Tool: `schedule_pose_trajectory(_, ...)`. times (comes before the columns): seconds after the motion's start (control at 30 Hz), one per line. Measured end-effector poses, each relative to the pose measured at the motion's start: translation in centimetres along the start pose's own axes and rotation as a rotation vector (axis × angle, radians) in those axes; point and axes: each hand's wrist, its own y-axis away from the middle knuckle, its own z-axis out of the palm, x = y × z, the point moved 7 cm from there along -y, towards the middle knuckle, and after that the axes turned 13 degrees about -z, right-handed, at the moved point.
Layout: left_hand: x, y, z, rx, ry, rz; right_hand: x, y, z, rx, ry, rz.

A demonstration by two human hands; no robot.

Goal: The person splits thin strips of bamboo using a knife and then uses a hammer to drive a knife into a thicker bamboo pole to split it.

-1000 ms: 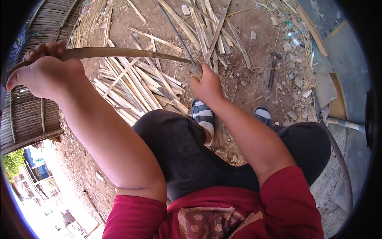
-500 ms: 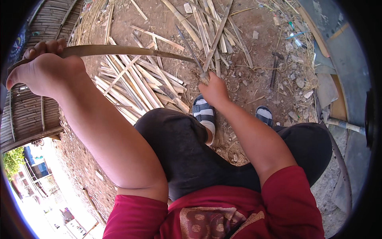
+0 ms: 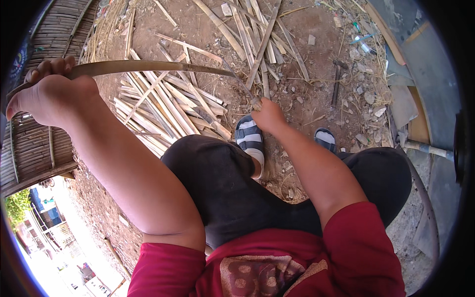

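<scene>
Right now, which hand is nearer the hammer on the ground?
Right. The right hand is just lower-left of the hammer in the picture; the left hand is at the far left, gripping the bamboo strip.

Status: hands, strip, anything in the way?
Left hand gripping bamboo strip. Right hand gripping long-bladed tool, blade at strip's right end; contact unclear. Loose strips on ground, not obstructing hands.

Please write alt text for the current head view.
A person's left hand holds a long, bowed strip; the right hand holds a slim-bladed tool near the strip's far end. Split strips and a hammer lie on dirt ground.
</scene>
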Motion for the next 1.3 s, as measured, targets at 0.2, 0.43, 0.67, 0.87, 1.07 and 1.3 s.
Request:
schedule_pose_trajectory(0.2, 1.0, 1.4, 0.5, 0.059, -0.04, 0.011, -8.2, -0.3, -3.2, 0.202, -0.253, -0.201)
schedule_pose_trajectory(0.43, 0.5, 1.4, 0.6, 0.084, -0.03, -0.026, 1.0, 1.0, 2.5, 0.013, 0.024, 0.01)
schedule_pose_trajectory(0.67, 0.1, 0.6, 0.6, 0.008, -0.016, -0.013, -4.2, -0.1, -1.7, 0.155, -0.147, -0.089)
schedule_pose_trajectory(0.87, 1.3, 1.2, -0.3, 0.113, -0.006, -0.011, -6.2, 0.4, -0.5, 0.233, -0.289, -0.279)
schedule_pose_trajectory(1.07, 0.6, 0.9, -0.1, 0.082, -0.026, 0.013, 3.2, 1.3, 3.4, -0.028, -0.007, 0.103)
schedule_pose_trajectory(1.3, -0.1, 0.4, 0.5, 0.052, -0.022, 0.013, -5.2, -0.4, -2.1, 0.268, -0.246, -0.18)
